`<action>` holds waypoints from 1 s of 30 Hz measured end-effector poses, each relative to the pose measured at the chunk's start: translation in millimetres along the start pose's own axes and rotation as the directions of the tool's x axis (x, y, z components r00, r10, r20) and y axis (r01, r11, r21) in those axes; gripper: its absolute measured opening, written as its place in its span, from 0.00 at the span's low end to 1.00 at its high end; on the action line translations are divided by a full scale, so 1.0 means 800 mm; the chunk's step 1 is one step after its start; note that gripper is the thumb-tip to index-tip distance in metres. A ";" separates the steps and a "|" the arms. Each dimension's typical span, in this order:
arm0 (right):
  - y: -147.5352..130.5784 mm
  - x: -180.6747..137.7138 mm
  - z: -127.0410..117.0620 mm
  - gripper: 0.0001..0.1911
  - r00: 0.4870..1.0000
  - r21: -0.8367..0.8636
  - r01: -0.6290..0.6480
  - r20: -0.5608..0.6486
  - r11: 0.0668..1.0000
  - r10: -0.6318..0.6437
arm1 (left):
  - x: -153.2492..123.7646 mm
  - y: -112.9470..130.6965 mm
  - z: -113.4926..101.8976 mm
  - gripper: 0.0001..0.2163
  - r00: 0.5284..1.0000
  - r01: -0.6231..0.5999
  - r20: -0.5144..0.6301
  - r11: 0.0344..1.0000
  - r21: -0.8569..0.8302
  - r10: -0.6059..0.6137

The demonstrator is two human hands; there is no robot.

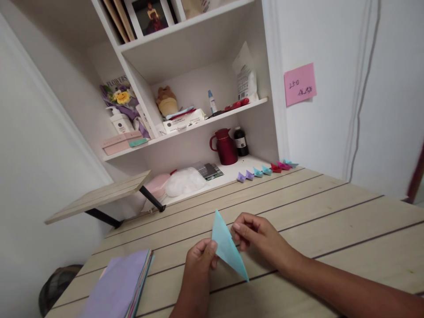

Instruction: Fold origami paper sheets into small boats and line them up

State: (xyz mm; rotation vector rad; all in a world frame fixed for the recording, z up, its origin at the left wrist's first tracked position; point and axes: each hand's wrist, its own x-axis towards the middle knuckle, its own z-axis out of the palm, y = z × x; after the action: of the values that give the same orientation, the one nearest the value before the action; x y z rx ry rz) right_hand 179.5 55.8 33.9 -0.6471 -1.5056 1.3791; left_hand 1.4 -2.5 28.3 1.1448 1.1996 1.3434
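Your left hand (200, 255) clamps the light-blue folded paper (227, 245) between thumb and fingers, tilted over the table (331, 212), while your right hand (253, 229) curls just beside the paper's right edge; whether its fingertips meet or touch the paper, you cannot tell. Left of your left hand lies a purple-topped paper stack (114, 282), and small folded pieces (258, 172) line the far edge, near a red jug (227, 148).
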 end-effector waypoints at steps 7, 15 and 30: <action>-0.006 -0.002 -0.003 0.20 0.990 0.098 -0.038 0.142 0.994 0.023 | -0.002 -0.002 0.003 0.14 0.989 0.090 0.133 0.986 -0.138 -0.071; -0.025 -0.018 0.003 0.19 0.953 0.154 -0.021 0.303 0.988 -0.027 | -0.003 -0.002 0.003 0.14 0.989 0.062 0.142 0.983 -0.172 -0.038; -0.018 -0.012 -0.003 0.16 0.968 0.170 -0.020 0.249 0.985 -0.023 | -0.003 -0.006 -0.001 0.20 0.971 0.116 0.208 0.993 0.001 -0.113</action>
State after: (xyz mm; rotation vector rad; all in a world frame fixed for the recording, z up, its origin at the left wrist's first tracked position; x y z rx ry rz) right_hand 188.4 45.4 44.3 -0.3744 -1.5592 1.6154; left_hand 1.2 -4.7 23.6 1.1593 1.0871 1.1128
